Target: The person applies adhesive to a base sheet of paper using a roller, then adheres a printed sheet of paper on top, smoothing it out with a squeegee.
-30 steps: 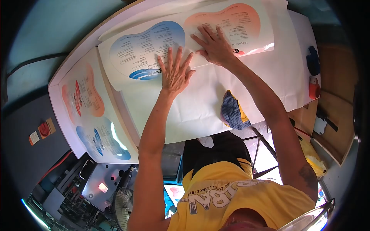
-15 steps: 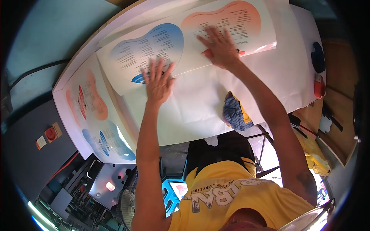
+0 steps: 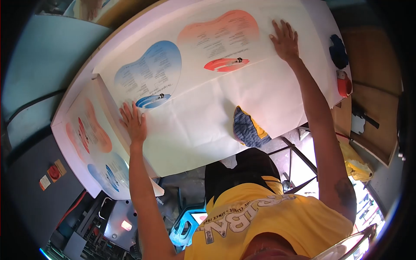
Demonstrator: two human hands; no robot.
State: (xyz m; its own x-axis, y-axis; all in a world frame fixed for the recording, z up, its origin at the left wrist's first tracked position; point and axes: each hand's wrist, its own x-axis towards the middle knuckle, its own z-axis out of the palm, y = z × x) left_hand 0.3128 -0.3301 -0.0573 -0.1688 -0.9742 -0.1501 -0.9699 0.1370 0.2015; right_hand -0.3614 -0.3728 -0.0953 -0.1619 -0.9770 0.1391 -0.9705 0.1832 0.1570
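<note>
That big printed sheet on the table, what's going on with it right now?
A person in a yellow shirt has both hands spread flat on a large printed sheet that lies on a white table. The left hand presses near the sheet's left edge, below a blue shape; the right hand presses near its right edge, beside an orange shape. A blue and yellow cloth lies on the table nearer the person. Another printed sheet lies to the left.

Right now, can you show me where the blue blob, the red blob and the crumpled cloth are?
blue blob (image 3: 149,73), head view, middle of the blue printed patch.
red blob (image 3: 221,32), head view, middle of the orange-red printed patch.
crumpled cloth (image 3: 248,125), head view, its blue striped middle.
</note>
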